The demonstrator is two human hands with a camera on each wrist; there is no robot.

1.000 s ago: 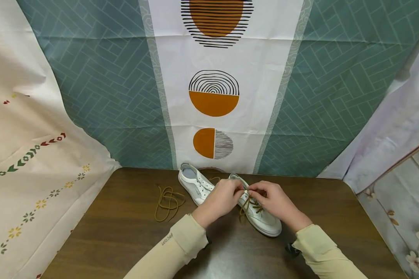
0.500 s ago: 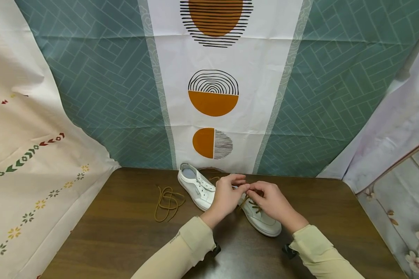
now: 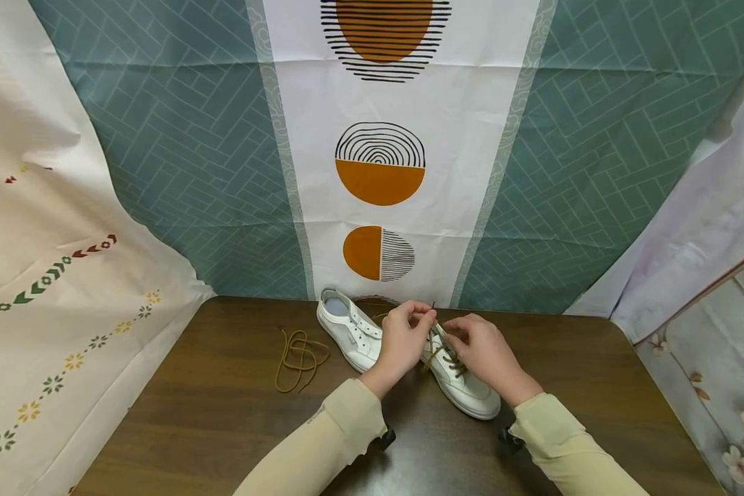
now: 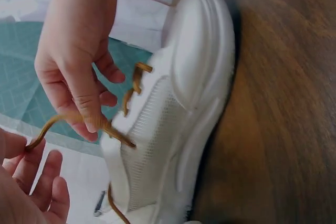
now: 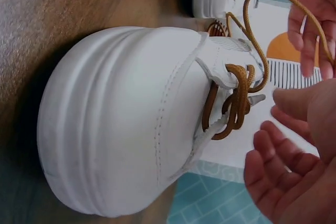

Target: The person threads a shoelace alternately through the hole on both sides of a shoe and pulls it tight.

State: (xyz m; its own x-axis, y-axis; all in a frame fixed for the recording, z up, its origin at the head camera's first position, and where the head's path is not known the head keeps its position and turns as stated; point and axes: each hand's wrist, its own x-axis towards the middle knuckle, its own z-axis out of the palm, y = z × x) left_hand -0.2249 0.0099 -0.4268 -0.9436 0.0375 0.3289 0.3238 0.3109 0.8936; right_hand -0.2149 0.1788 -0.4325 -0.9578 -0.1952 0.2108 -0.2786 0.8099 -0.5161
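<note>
Under the laced shoe, a table of dark brown wood. Behind the heel of this shoe, a hanging cloth, green at both sides and white in the middle, with orange and black shapes; far to the left of it, a cream cloth with small patterns; far to the right, a flowered cloth.

Just left of the laced shoe, a second shoe, also white, with toe part hidden behind the left hand; farther left, a loose lace in loops.

Over the opening of the laced shoe, left fingers and thumb closed in a pinch on the brown lace. Over its right side, the right hand, covering some part, fingers loosely bent and apart, grasping nothing; touch with the lace impossible to tell.

Sits upright, points with toe toward the person and somewhat right, long axis slanting.
</note>
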